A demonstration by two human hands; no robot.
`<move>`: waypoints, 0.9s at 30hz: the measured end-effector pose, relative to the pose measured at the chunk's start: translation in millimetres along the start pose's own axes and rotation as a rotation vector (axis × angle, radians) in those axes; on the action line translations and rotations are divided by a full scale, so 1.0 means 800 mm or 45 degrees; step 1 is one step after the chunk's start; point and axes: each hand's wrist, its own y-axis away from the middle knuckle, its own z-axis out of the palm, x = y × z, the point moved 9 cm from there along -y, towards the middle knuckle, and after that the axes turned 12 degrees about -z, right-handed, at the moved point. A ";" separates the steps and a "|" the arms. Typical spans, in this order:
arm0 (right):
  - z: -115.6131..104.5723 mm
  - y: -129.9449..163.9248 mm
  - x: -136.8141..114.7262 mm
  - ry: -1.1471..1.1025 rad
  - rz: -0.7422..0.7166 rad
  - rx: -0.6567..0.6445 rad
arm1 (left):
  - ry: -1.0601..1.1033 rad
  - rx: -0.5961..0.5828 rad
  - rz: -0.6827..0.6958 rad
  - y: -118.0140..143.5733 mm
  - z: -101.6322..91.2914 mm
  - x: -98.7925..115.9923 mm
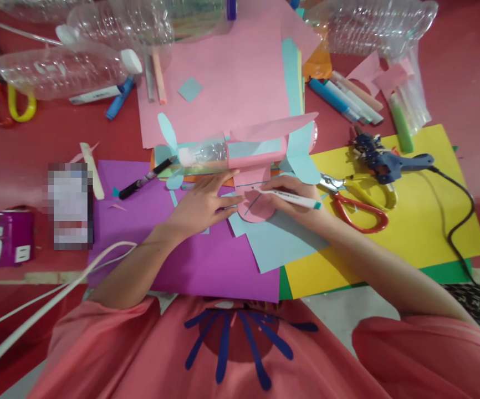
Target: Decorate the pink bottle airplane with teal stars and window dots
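My right hand (296, 202) grips a white marker (294, 198) with a green end. Its tip is at a rounded pink paper wing (256, 208), which bears dark drawn lines. The wing joins a bottle airplane (256, 151) wrapped in pink and light-blue paper, with a light-blue propeller (167, 130) by its white cap and a blue tail at the right. My left hand (207, 202) lies with fingers spread, fingertips at the wing's left edge. Beneath the wing is a light-blue sheet (273, 244).
Scissors (356, 205) and a glue gun (389, 158) lie on yellow paper (427, 221) at right. A black marker (146, 177) crosses purple paper (207, 266). Plastic bottles (65, 69), pink sheets (223, 77) and more markers (343, 100) are farther back; a phone (71, 205) is left.
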 end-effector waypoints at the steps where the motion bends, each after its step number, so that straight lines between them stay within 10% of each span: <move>1: -0.003 -0.005 0.000 -0.019 -0.033 0.017 | -0.004 0.005 0.005 0.000 0.000 0.000; 27: 0.002 -0.009 0.030 -0.215 0.108 0.116 | 0.059 0.006 0.021 0.001 -0.001 0.001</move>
